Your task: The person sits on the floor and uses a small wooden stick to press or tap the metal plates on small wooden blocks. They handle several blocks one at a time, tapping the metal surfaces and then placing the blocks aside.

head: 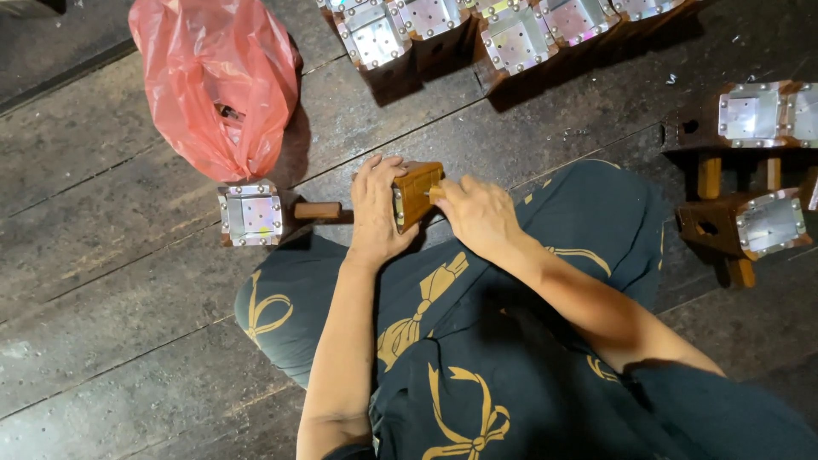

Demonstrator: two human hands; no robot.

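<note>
Holding: left hand [376, 211] clasps a small wooden box [415, 192] from the side, over the knee near the plank floor [111, 281].
Right hand: right hand [475, 213] pinches a wooden peg [436, 195] at the box's face.
Nearby: finished metal-lined box with handle [252, 215] just left; red plastic bag [215, 81] beyond.
Far: more boxes [511, 34] in a row.

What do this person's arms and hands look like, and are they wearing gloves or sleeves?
No gloves: both the left hand and the right hand are bare, with no rings, watch or bracelet that I can see. The forearms are bare too, so no long sleeves. Below them shows dark clothing printed with golden yellow bow shapes.
</note>
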